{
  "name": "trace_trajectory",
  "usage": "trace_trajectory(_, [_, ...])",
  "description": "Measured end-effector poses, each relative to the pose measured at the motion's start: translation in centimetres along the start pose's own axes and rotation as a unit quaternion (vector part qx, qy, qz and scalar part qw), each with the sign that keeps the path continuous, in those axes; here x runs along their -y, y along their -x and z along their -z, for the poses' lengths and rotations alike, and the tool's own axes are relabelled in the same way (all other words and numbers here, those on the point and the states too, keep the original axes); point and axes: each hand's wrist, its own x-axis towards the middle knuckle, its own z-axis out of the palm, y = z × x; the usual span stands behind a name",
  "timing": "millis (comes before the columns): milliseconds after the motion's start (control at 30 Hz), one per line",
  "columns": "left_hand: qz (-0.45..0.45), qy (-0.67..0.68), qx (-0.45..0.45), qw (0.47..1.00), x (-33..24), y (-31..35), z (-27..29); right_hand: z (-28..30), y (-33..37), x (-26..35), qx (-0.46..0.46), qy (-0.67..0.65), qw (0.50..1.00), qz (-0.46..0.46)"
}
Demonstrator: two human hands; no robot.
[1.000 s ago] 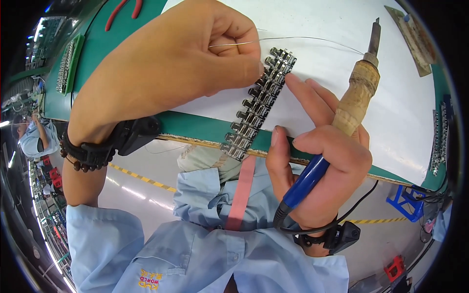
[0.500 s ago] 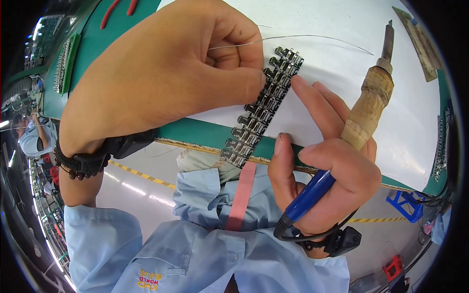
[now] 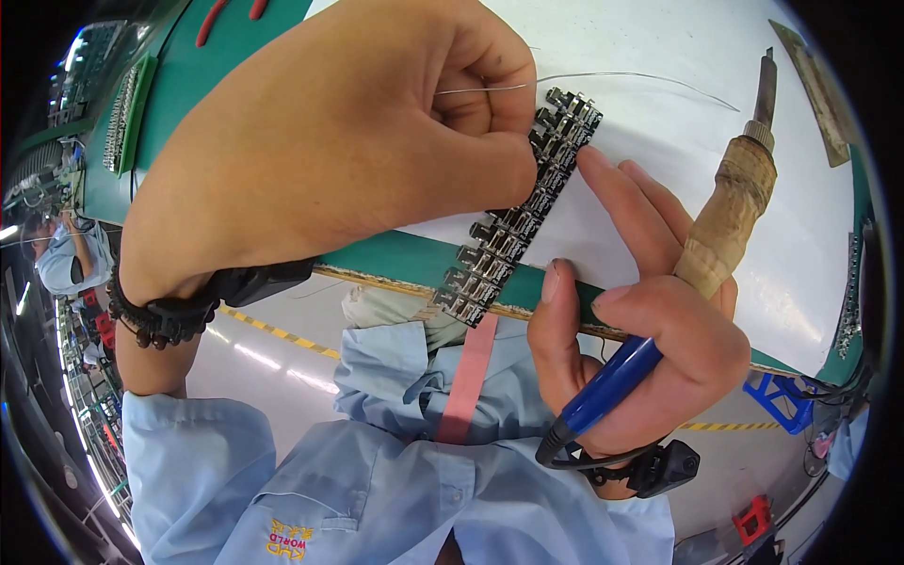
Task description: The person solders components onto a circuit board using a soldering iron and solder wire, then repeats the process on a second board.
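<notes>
Presently, I see the person bending over a green table (image 3: 377,252), on which a white sheet (image 3: 650,28) is spread. One strip of small circuit boards (image 3: 516,231) lies slantwise between the two hands; its upper part is above the sheet, and its lower end reaches out past the edge of the table.

The left hand (image 3: 405,141) is closed, with fingers curled, and it pinches a thin solder wire (image 3: 640,75), which bends away to the right, above the strip. Its thumb rests against the left side of the strip, but whether it also grips the boards, I cannot tell.

The right hand (image 3: 669,348) is wrapped around a soldering iron (image 3: 730,212), whose tip points upward, apart from the strip. One extended fingertip of this hand is at the strip's right edge.

Further to the left, there are red handles (image 3: 212,21) and a green board (image 3: 124,118) with a row of parts.
</notes>
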Motion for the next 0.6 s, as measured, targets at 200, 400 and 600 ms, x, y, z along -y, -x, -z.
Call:
trace_trajectory(200, [0.035, 0.001, 0.007, 0.999, 0.0, 0.3, 0.4, 0.1, -0.1, -0.2, 0.005, 0.003, 1.000, 0.007])
trace_trajectory(400, [0.024, 0.003, -0.013, 1.000, 0.3, 1.0, 0.2, -0.1, 0.0, -0.2, -0.001, 0.011, 1.000, 0.008])
trace_trajectory(600, [0.024, 0.008, -0.010, 1.000, 0.6, 1.2, 0.2, -0.2, 0.0, -0.3, 0.002, 0.016, 1.000, 0.012])
